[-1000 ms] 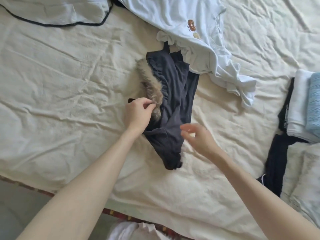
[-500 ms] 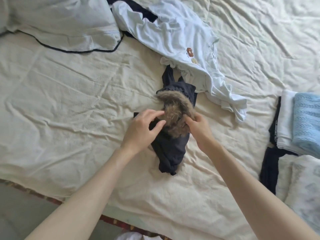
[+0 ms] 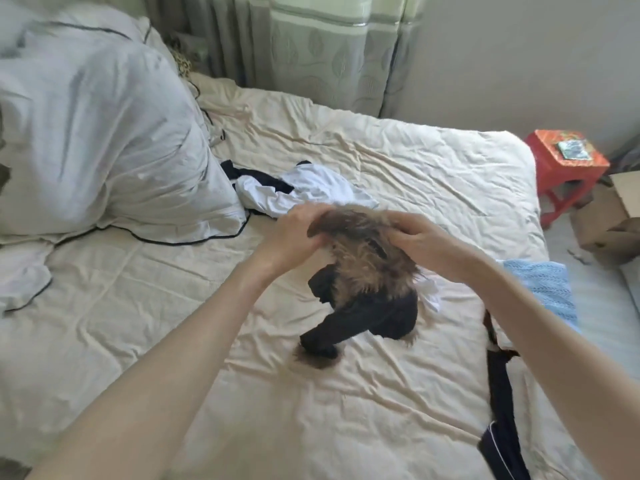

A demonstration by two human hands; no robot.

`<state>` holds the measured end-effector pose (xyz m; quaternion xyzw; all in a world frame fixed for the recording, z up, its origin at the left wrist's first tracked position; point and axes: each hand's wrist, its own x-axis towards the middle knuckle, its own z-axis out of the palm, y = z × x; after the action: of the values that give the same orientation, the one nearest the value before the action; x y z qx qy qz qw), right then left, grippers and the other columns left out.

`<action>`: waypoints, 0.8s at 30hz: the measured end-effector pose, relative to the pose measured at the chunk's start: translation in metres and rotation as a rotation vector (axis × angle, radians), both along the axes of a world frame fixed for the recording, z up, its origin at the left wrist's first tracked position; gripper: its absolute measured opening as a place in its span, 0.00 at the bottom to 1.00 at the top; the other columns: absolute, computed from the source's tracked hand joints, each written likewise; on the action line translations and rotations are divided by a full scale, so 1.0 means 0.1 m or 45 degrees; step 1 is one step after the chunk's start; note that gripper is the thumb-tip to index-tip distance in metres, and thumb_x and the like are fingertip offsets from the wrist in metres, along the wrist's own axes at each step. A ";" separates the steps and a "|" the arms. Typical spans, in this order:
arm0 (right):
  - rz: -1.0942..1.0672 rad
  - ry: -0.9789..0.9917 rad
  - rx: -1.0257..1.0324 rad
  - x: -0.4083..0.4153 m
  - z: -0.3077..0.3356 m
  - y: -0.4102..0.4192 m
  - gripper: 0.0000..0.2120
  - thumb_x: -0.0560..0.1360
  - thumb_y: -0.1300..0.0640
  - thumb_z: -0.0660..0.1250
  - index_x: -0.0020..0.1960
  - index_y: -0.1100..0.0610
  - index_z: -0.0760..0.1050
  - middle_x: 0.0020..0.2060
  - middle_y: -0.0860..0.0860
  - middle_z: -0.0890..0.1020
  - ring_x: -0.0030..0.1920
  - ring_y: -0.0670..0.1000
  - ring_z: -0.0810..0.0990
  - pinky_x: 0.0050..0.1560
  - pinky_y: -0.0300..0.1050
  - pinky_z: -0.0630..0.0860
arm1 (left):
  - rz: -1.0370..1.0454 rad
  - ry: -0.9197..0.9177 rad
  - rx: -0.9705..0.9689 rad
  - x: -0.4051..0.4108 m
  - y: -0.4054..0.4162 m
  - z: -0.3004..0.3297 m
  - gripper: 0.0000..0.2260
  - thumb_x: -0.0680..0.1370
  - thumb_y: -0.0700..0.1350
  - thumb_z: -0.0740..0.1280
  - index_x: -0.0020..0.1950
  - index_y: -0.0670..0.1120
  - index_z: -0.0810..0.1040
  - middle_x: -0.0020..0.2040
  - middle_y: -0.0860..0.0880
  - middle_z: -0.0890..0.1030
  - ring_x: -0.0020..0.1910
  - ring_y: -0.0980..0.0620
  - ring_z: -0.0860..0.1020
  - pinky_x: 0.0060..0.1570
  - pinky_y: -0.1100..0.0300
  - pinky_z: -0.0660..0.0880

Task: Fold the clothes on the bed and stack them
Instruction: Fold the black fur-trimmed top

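Both hands hold a dark garment (image 3: pixel 377 313) with a brown fur trim (image 3: pixel 367 258) up over the middle of the bed (image 3: pixel 415 168): the left hand (image 3: pixel 294 233) has its grip pinching one end of the trim, and the right hand (image 3: pixel 422 237) has its grip curled around the other end. The garment's lower end hangs down to the sheet. A white shirt (image 3: pixel 304 192) lies crumpled beyond the hands beside a pillow (image 3: pixel 104 150), and a light blue folded cloth (image 3: pixel 543 289) sits at the right edge.

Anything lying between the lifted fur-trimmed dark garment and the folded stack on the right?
Nothing visible does. Both hands, left hand and right hand, hold the dark garment above bare sheet, beside the blue folded piece.
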<state>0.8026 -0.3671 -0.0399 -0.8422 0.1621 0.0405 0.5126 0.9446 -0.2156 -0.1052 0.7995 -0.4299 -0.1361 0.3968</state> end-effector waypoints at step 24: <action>0.425 -0.370 -0.506 0.20 1.68 0.87 0.05 0.73 0.53 0.72 0.38 0.46 0.79 0.29 0.38 0.79 0.32 0.37 0.75 0.35 0.27 0.69 | 0.230 -0.014 0.228 -0.61 1.92 2.70 0.09 0.73 0.47 0.72 0.51 0.56 0.78 0.44 0.64 0.82 0.45 0.71 0.77 0.44 0.78 0.67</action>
<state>0.8223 -0.2797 0.1284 -0.9380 -0.0490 -0.0293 0.3419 0.8832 -0.0237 0.1651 0.8679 -0.3445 -0.1334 0.3321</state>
